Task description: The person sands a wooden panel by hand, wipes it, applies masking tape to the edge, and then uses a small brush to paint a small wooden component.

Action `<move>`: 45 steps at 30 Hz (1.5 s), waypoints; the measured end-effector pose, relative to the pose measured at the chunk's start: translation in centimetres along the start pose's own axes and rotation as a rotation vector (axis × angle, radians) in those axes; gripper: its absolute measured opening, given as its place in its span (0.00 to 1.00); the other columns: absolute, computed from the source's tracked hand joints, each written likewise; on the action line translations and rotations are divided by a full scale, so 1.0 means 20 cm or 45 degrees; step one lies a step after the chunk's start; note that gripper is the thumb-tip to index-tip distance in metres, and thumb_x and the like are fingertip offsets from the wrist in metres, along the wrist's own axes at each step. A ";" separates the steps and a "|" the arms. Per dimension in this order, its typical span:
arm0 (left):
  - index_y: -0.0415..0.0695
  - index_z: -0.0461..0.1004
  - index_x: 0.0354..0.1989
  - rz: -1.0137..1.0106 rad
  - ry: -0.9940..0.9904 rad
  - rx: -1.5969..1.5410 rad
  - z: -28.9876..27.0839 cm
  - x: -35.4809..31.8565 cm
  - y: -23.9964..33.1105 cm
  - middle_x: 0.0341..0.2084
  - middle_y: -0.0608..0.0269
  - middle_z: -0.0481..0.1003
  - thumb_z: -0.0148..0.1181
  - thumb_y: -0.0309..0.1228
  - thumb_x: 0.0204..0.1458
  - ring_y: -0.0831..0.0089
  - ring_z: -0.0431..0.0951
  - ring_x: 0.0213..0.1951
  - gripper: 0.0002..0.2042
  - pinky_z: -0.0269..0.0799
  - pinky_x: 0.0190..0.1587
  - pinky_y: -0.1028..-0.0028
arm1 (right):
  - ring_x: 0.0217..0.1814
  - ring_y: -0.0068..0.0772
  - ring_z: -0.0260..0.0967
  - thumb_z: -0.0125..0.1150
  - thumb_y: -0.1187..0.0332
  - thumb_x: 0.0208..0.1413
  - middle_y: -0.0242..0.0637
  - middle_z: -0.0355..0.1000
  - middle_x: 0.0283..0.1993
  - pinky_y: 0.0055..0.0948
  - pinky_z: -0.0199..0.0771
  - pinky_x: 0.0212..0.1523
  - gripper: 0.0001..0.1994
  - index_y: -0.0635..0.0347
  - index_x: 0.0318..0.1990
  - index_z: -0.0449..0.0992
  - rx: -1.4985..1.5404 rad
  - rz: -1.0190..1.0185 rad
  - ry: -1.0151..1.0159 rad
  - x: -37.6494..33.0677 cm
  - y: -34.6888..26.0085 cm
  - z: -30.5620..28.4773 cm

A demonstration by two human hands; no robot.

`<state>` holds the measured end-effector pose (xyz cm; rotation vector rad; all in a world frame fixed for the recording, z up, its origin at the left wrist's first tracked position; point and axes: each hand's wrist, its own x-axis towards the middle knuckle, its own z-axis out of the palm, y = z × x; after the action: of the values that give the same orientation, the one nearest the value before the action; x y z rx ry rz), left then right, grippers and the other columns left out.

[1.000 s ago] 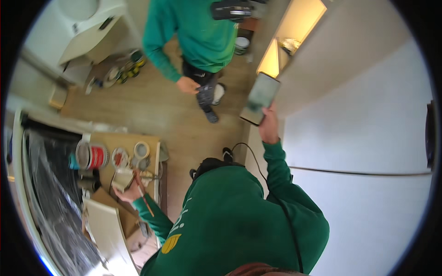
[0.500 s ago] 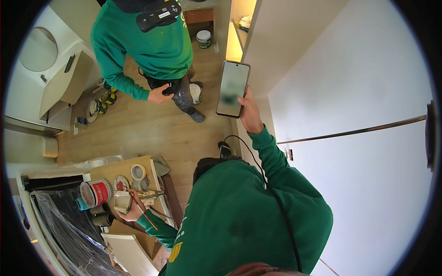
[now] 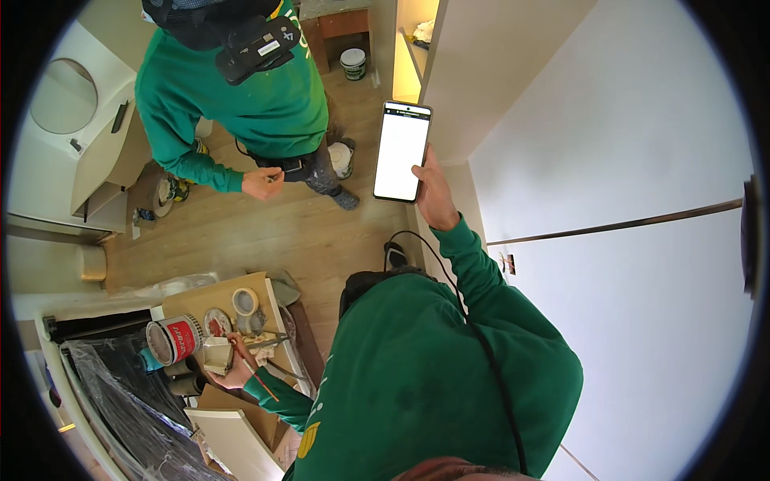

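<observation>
In my right hand [image 3: 435,192] is a smartphone [image 3: 402,152], held upright with the thumb at its edge; its screen is mostly white. My left hand [image 3: 238,370] is at the lower left over a board covered with work things. Its fingers close round a small pale container [image 3: 217,355] and a thin paintbrush [image 3: 261,378] with a reddish handle. Beside that hand stand a red-and-white paint can [image 3: 174,339], a lid with red paint [image 3: 216,322] and a roll of tape [image 3: 245,301].
A co-worker [image 3: 233,96] in a green sweatshirt stands ahead on the wooden floor. Paint buckets [image 3: 353,64] stand by the walls. Plastic sheeting [image 3: 120,401] hangs at the lower left. Large white panels [image 3: 626,160] rise on my right. A black cable [image 3: 489,361] runs over my back.
The phone's screen has gone from a blurred greenish picture to a white page with a dark top bar. The co-worker has shifted slightly left, one hand now away from the waist.
</observation>
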<state>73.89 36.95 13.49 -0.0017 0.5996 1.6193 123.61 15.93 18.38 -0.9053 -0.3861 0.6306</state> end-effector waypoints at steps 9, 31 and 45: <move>0.37 0.68 0.58 -0.086 0.045 -0.030 0.05 -0.03 -0.03 0.57 0.42 0.68 0.62 0.44 0.43 0.51 0.68 0.53 0.34 0.62 0.49 0.52 | 0.68 0.36 0.64 0.45 0.69 0.59 0.41 0.62 0.67 0.38 0.66 0.67 0.30 0.64 0.70 0.52 -0.040 0.007 -0.008 0.01 0.03 -0.01; 0.31 0.61 0.64 -0.088 -0.045 0.035 -0.01 0.06 -0.03 0.57 0.34 0.63 0.60 0.46 0.42 0.46 0.65 0.55 0.41 0.63 0.50 0.52 | 0.65 0.40 0.68 0.38 0.56 0.69 0.42 0.66 0.66 0.43 0.68 0.66 0.25 0.61 0.68 0.58 0.383 0.154 0.046 -0.05 0.14 -0.09; 0.40 0.71 0.57 0.037 0.051 -0.038 0.01 0.05 0.00 0.56 0.42 0.69 0.62 0.45 0.42 0.47 0.69 0.52 0.33 0.65 0.48 0.51 | 0.73 0.49 0.59 0.35 0.49 0.73 0.51 0.56 0.74 0.51 0.62 0.70 0.30 0.59 0.73 0.52 0.992 0.376 -0.433 0.36 0.53 -0.06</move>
<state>73.79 38.03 13.30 -0.0478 0.6084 1.6597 126.15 24.62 9.35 -0.1011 -0.2712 1.1118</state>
